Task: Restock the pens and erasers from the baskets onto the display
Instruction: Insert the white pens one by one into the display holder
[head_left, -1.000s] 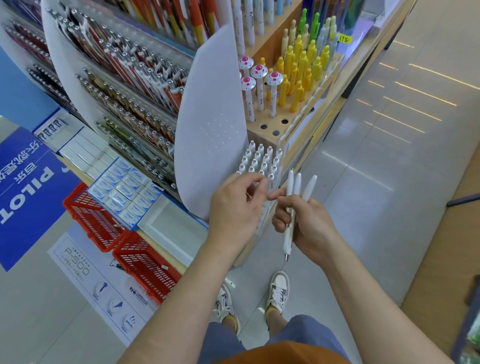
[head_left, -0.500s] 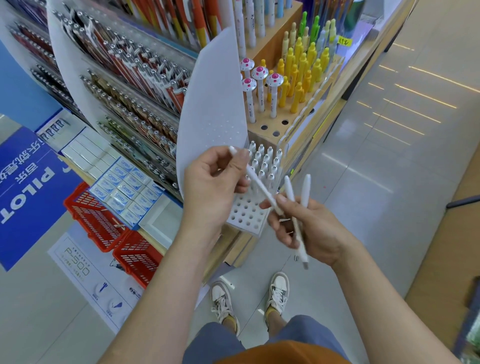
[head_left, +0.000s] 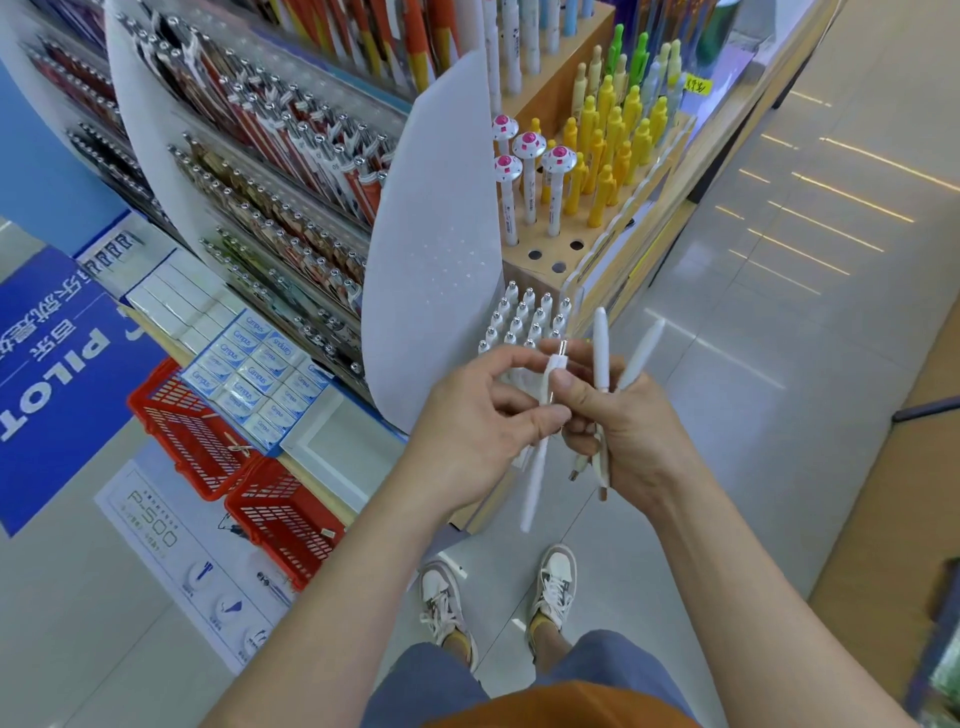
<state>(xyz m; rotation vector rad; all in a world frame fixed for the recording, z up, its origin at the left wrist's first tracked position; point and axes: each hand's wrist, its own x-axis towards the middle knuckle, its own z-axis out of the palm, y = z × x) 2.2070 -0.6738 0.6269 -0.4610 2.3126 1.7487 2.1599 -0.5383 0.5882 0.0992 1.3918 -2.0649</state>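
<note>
My left hand (head_left: 480, 421) pinches one white pen (head_left: 537, 462) near its clip, the pen hanging tip down in front of the display. My right hand (head_left: 631, 431) grips two more white pens (head_left: 601, 353), and its thumb touches the top of the pen in my left hand. Just behind my hands a white holder (head_left: 524, 317) carries rows of the same white pens standing upright. Two red baskets (head_left: 197, 431) sit on the floor at the left. Boxed erasers (head_left: 254, 374) fill a tray on the low shelf.
A white curved panel (head_left: 431, 249) juts out from the pen rack just left of the holder. A wooden block (head_left: 563, 244) with yellow and mushroom-topped pens stands behind the holder. A blue PILOT sign (head_left: 57, 374) lies at far left. My shoes (head_left: 556, 587) are on the tiled aisle floor.
My left hand lifted one pen away from the right hand's bundle, then brought it down and back to the right hand, turned tip down. The right hand holds two pens instead of three.
</note>
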